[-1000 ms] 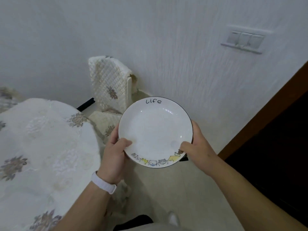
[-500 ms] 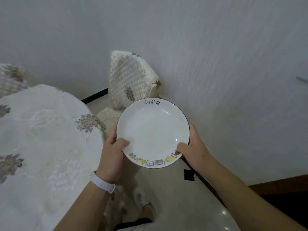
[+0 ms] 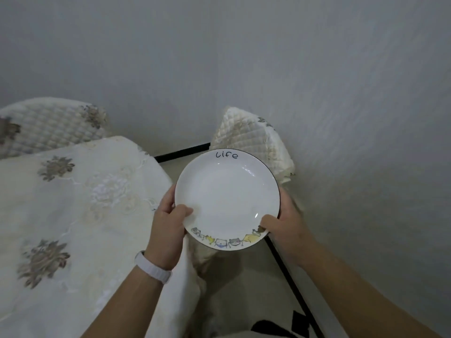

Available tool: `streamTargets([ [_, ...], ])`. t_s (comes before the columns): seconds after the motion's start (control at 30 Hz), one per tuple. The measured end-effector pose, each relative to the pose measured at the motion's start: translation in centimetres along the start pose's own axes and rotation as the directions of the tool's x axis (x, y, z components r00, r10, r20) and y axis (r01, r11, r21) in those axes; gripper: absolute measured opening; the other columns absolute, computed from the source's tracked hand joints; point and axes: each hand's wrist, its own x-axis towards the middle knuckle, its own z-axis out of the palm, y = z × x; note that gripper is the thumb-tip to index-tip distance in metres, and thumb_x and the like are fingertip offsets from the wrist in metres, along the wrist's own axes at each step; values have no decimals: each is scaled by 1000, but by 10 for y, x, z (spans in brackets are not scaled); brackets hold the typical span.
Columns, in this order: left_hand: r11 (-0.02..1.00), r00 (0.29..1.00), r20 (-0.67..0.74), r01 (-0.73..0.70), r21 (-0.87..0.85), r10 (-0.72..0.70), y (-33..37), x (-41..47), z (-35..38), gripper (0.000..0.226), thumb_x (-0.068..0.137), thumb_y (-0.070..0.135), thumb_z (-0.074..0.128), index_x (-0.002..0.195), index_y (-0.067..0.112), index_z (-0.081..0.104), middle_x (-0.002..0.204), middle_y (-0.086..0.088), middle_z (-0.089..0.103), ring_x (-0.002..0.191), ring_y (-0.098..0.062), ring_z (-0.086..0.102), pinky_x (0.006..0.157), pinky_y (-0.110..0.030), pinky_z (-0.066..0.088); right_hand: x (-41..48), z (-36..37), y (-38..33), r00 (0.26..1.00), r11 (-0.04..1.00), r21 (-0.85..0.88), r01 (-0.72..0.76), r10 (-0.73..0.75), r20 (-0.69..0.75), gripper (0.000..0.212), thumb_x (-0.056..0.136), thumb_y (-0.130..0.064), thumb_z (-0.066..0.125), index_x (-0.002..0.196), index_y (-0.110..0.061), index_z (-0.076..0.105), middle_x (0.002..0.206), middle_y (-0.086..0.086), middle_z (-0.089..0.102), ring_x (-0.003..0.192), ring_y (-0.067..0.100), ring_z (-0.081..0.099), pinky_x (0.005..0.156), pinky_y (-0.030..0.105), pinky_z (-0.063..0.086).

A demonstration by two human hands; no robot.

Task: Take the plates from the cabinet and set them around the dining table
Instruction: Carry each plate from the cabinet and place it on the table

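A white plate [image 3: 227, 191] with a thin dark rim, the word "Life" at its far edge and small cartoon cats at its near edge is held level in the air. My left hand [image 3: 168, 223] grips its left rim, thumb on top. My right hand [image 3: 283, 220] grips the lower right rim the same way. The plate hangs just right of the dining table [image 3: 73, 215], which is covered by a cream embroidered cloth with brown flowers. No cabinet is in view.
A chair with a quilted cream cover [image 3: 253, 140] stands right behind the plate against the grey wall [image 3: 268, 57]. Another quilted chair [image 3: 48, 125] stands at the table's far left. Pale floor with a black baseboard strip [image 3: 290, 281] runs along the wall on the right.
The view has swung left: the doorway and wall switch are gone, and the table and a second chair fill more of the left. Both hands keep the same grip on the plate.
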Motion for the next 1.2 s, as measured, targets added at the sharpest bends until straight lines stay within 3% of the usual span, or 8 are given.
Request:
streamTargets([
  [0.13,1000,990,-143,-21,0,20,5,23,-19,62,69,9,51,124,33,63,109,-2,72,92,-33,66,72,-47,54,55,21,-3,994,998,-62,18,-11,109,75,64,-8,54,135,-31,45,118,1,66,109,26,63,82,46,57],
  [0.23,999,970,-238,-39,24,44,4,41,-33,60,70,9,50,121,36,64,98,1,74,80,-31,61,72,-49,46,97,38,0,979,996,-88,10,9,205,72,65,-12,54,132,-37,45,112,-5,65,102,19,64,70,28,56],
  [0.43,998,872,-485,-45,38,58,6,79,-48,59,71,8,50,121,36,65,112,-4,71,93,-25,69,65,-32,55,188,76,3,880,997,-71,4,30,474,67,70,-11,54,125,-49,47,102,-26,64,94,0,62,64,14,51],
  [0.57,997,777,-626,-44,60,72,9,101,-49,61,71,10,50,123,39,64,115,-4,70,101,-32,66,76,-45,57,243,96,-3,775,998,-71,3,42,631,69,70,-10,55,131,-41,46,104,-21,65,94,3,64,63,19,54],
  [0.67,998,703,-708,-35,60,67,8,113,-51,63,71,8,50,124,39,63,111,-3,72,93,-29,67,68,-40,56,277,113,-6,690,996,-90,-4,68,721,72,69,-9,54,136,-34,43,101,-18,66,93,7,65,65,25,56],
  [0.9,999,582,-813,11,39,26,8,117,-71,66,68,8,51,123,42,62,100,-5,74,77,-26,66,59,-38,54,311,156,-4,542,991,-135,-2,114,832,71,72,-8,54,132,-45,42,101,-15,65,92,18,64,75,44,58],
  [1.1,998,520,-852,54,-32,-56,-10,109,-96,63,72,8,52,122,46,62,100,-4,74,75,-21,70,57,-33,55,319,197,17,481,972,-235,23,195,855,72,68,-13,56,126,-53,41,98,-18,64,85,9,63,63,28,53],
  [1.2,995,498,-862,64,-76,-97,-22,111,-117,62,81,1,50,125,43,60,104,-6,74,83,-28,70,61,-37,56,322,216,28,469,951,-303,55,244,849,74,69,-18,56,129,-56,37,97,-26,63,89,11,64,69,38,59],
])
